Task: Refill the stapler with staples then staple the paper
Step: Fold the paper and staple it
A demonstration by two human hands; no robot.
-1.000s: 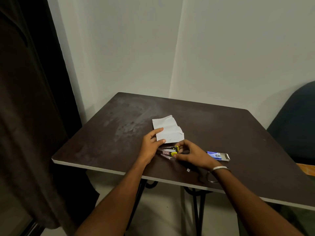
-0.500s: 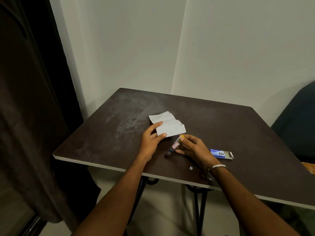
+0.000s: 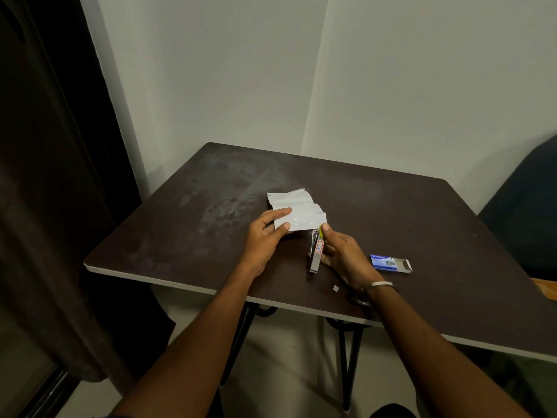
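Near the middle of the frame, on the dark brown square tabletop, lies the creased white sheet of paper, folded and slightly ragged at its edges. At its lower left the left hand pins it, thumb and fingers closed on the paper's near edge. Just right of that, the right hand is wrapped around the small metal stapler with a yellow tip and a red-and-white label; the stapler points up the frame, its nose touching or just meeting the paper's lower right corner. Whether the corner is already between the stapler's arms cannot be told.

Judging from this, the refill looks finished: the stapler appears closed and is being brought to the sheet. No staple can be made out in the paper, so the pressing itself seems left to do.

To the right of the hands, well clear of the work, rests the small blue cardboard staple box, its grey end flap open. Below the stapler, near the table's front edge, sits a tiny pale scrap, perhaps a bit of staple strip. A silver bangle circles the right wrist. Nothing lies between stapler and paper; a dark curtain fills the left side of the frame.
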